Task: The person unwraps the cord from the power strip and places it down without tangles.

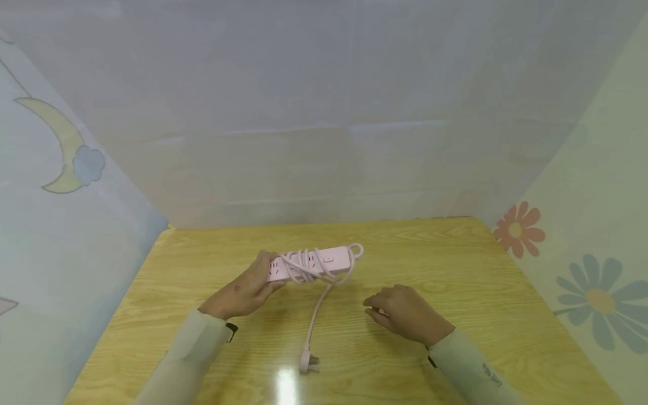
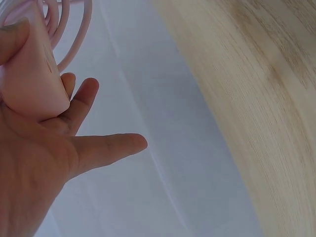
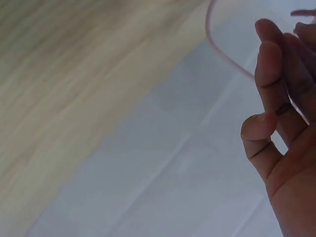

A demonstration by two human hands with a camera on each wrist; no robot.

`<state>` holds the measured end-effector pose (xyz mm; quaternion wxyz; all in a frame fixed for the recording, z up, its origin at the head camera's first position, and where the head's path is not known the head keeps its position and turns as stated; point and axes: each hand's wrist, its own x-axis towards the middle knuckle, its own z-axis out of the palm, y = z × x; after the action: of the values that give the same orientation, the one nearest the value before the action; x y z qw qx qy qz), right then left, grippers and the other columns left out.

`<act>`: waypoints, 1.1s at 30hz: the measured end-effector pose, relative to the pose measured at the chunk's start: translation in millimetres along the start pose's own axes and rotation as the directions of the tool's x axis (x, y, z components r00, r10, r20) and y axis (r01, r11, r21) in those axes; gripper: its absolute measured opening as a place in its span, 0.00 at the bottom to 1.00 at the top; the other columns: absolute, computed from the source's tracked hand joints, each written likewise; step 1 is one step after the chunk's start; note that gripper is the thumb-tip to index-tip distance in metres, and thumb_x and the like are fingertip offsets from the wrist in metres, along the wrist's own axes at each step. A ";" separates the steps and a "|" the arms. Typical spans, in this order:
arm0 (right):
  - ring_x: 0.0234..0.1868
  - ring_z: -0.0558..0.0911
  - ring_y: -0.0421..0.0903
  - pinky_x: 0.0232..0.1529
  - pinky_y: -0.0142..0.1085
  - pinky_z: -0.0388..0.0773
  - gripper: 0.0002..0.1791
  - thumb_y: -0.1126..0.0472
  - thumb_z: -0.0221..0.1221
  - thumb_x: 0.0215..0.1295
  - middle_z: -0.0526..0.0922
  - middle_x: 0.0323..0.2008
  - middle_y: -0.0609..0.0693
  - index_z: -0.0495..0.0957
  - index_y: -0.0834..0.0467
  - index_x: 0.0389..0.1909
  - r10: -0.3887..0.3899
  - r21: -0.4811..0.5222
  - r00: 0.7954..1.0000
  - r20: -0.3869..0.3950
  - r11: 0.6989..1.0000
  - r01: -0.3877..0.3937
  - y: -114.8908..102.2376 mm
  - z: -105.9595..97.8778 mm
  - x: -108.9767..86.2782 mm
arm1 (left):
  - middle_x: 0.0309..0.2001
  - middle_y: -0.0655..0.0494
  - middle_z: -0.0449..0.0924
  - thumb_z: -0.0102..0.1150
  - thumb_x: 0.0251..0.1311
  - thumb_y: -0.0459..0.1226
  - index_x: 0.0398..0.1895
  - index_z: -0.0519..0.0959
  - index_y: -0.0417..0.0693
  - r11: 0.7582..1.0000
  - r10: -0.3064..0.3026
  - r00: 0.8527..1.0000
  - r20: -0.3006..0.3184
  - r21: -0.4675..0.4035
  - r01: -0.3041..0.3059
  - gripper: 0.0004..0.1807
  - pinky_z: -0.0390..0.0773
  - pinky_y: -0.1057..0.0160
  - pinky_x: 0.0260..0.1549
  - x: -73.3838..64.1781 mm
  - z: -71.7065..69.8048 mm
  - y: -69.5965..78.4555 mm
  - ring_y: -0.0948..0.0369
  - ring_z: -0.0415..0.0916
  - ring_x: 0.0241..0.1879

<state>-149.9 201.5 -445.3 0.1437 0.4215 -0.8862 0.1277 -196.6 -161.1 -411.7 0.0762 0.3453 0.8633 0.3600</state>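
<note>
A pink power strip (image 1: 336, 259) is held up by my left hand (image 1: 248, 288), which grips its left end between thumb and fingers. Its pink cord (image 1: 318, 310) is wrapped several times around the strip's middle, with a loop at the right end. From there the free length hangs down to a plug (image 1: 305, 361) with metal prongs, low in the head view. In the left wrist view the strip's end (image 2: 34, 84) lies against the palm, one finger sticking out. Apart from the strip, my right hand (image 1: 405, 315) hovers over the table with loosely bent fingers, holding nothing.
Beneath both hands is a wood-grain table (image 1: 202, 247). A pale, plain wall (image 1: 324, 169) stands behind it. The left side panel (image 1: 116, 236) shows a moon and cloud, and the right side panel (image 1: 557, 236) shows flowers.
</note>
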 end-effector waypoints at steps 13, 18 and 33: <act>0.39 0.81 0.46 0.37 0.43 0.80 0.31 0.36 0.51 0.72 0.81 0.42 0.50 0.78 0.61 0.49 0.069 0.005 0.964 -0.257 0.998 -0.070 10.4 -31.7 28.2 | 0.52 0.54 0.63 0.47 0.77 0.37 0.65 0.56 0.41 0.999 0.044 0.999 0.011 0.022 -0.044 0.21 0.72 0.58 0.47 -4.3 -3.2 5.1 0.60 0.64 0.45; 0.47 0.81 0.54 0.44 0.50 0.80 0.24 0.49 0.64 0.66 0.80 0.48 0.55 0.76 0.63 0.54 0.065 0.018 0.961 -0.269 0.998 -0.063 11.5 -32.4 37.5 | 0.50 0.55 0.60 0.45 0.77 0.37 0.67 0.55 0.43 0.998 0.053 0.998 0.024 0.014 -0.054 0.22 0.71 0.58 0.49 -6.3 -3.5 8.0 0.60 0.62 0.45; 0.53 0.77 0.54 0.49 0.57 0.75 0.22 0.58 0.75 0.54 0.78 0.53 0.55 0.82 0.57 0.49 0.132 0.165 0.971 -0.198 0.981 -0.100 11.5 -28.5 46.5 | 0.50 0.54 0.60 0.46 0.77 0.37 0.63 0.57 0.44 0.998 0.070 0.997 0.029 -0.004 -0.070 0.18 0.71 0.62 0.45 -11.0 -0.8 10.1 0.61 0.62 0.43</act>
<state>-182.8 185.5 -403.3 0.1949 0.3629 -0.8770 0.2474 -183.2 -163.7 -405.7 0.0767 0.3803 0.8491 0.3585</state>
